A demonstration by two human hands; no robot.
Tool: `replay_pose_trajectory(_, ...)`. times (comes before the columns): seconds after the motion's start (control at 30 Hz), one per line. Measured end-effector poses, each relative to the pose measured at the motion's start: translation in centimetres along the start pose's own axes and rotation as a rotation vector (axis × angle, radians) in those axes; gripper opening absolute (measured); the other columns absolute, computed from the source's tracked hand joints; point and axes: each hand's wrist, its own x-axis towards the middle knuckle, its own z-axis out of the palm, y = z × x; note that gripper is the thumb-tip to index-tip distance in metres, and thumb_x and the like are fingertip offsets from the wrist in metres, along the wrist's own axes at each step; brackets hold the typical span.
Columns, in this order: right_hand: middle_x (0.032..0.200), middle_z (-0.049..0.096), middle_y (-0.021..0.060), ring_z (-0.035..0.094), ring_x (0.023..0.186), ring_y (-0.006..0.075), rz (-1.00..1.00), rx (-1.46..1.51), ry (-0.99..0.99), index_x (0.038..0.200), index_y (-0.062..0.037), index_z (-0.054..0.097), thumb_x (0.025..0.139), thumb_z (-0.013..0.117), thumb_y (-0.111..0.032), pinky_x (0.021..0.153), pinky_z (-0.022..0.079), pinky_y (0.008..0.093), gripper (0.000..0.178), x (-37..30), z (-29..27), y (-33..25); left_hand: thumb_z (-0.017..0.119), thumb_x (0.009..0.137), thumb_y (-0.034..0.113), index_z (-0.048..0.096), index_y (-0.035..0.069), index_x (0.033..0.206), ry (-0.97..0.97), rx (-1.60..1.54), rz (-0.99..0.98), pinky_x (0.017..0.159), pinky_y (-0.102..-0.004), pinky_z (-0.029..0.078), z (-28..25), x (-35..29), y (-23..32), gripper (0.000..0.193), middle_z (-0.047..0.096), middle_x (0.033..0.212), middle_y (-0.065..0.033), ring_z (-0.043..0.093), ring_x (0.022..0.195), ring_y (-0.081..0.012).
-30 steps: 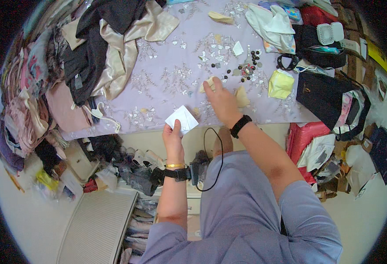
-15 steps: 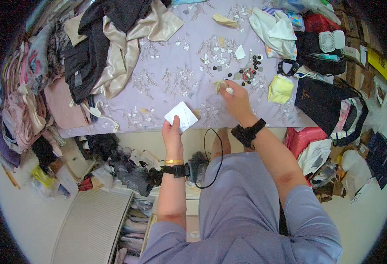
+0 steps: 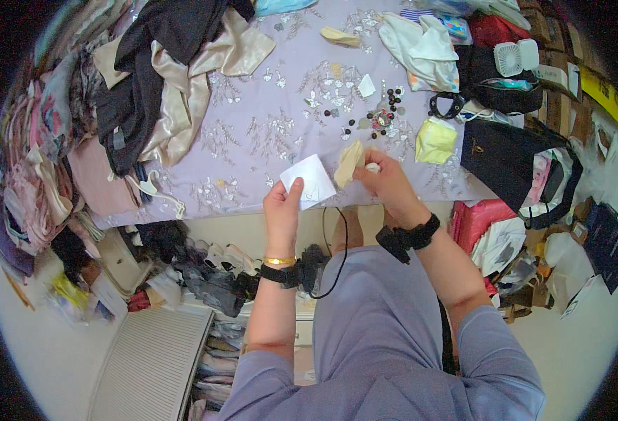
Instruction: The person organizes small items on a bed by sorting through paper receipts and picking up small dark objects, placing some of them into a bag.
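Observation:
My left hand is closed on a white square of paper, thumb on top, just over the table's near edge. Pinched in the fingers of my right hand is a thin cream-coloured piece, creased, either paper or cloth. It stands close to the right edge of the white paper. Something small and white also shows at my right fingers; its kind is unclear. Beyond that hand lies a scatter of black and clear buttons, with a small white slip beside them.
A lilac patterned cloth covers the table. Black and cream garments lie at left, with a white hanger. At right are a yellow folded cloth, a black strap and a black bag. Another cream piece lies far back.
My right hand has come back from near the buttons toward me, bringing the cream piece beside the white paper. My left hand has shifted slightly to the right with the paper.

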Motion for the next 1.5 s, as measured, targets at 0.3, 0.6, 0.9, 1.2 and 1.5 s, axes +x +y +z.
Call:
replay_pose_trajectory(0.3,0.087,0.063,0.0078,0.057,0.078,0.0147,-0.225,-0.153,-0.047,0.091,-0.0017,0.062,0.079,0.064,-0.023,0.072,0.045,0.0294,0.025,-2.3,0.6,1.9,0.052,0.089,0.010,0.058,-0.001,0.105,-0.188,0.051,-0.079,0.059,-0.0237,0.052,3.6,-1.9,-0.3,0.020,0.064,0.089,-0.0057,0.061,0.070,-0.0100)
replay_pose_trajectory(0.6,0.073,0.060,0.0047,0.055,0.070,0.0126,-0.223,-0.203,-0.001,0.079,-0.0029,0.059,0.074,0.068,-0.022,0.063,0.044,0.0280,0.021,-3.1,-1.2,1.7,0.053,0.090,0.013,0.057,0.000,0.104,-0.262,0.092,0.008,0.066,-0.0216,0.047,4.6,-3.1,-0.5,0.020,0.062,0.090,-0.0027,0.056,0.077,-0.0065)
replay_pose_trajectory(0.9,0.070,0.059,0.0113,0.056,0.062,0.0226,-0.228,-0.366,0.001,0.080,-0.0048,0.060,0.072,0.068,-0.027,0.058,0.042,0.0324,0.025,-3.3,-1.5,1.2,0.040,0.096,0.020,0.056,-0.001,0.102,-0.257,0.158,-0.015,0.071,-0.0219,0.042,5.2,-3.4,-1.3,0.027,0.058,0.087,0.0003,0.050,0.079,-0.0050)
replay_pose_trajectory(1.2,0.075,0.061,0.0142,0.059,0.070,0.0296,-0.338,-0.806,0.011,0.086,-0.0064,0.059,0.074,0.066,-0.026,0.062,0.045,0.0385,0.024,-2.6,-0.7,-2.2,0.048,0.093,0.022,0.060,0.001,0.098,-0.150,0.223,-0.011,0.063,-0.0209,0.043,5.5,-2.7,-1.4,0.024,0.060,0.085,-0.0001,0.052,0.075,-0.0047)
replay_pose_trajectory(1.5,0.078,0.065,0.0065,0.060,0.074,0.0136,-0.436,-0.568,-0.232,0.085,-0.0017,0.064,0.075,0.067,-0.018,0.070,0.046,0.0283,0.019,6.1,-1.3,-7.9,0.052,0.091,0.022,0.058,-0.001,0.101,0.071,-0.206,-0.026,0.069,-0.0232,0.046,2.9,-0.3,0.7,0.026,0.061,0.092,-0.0025,0.056,0.077,-0.0081)
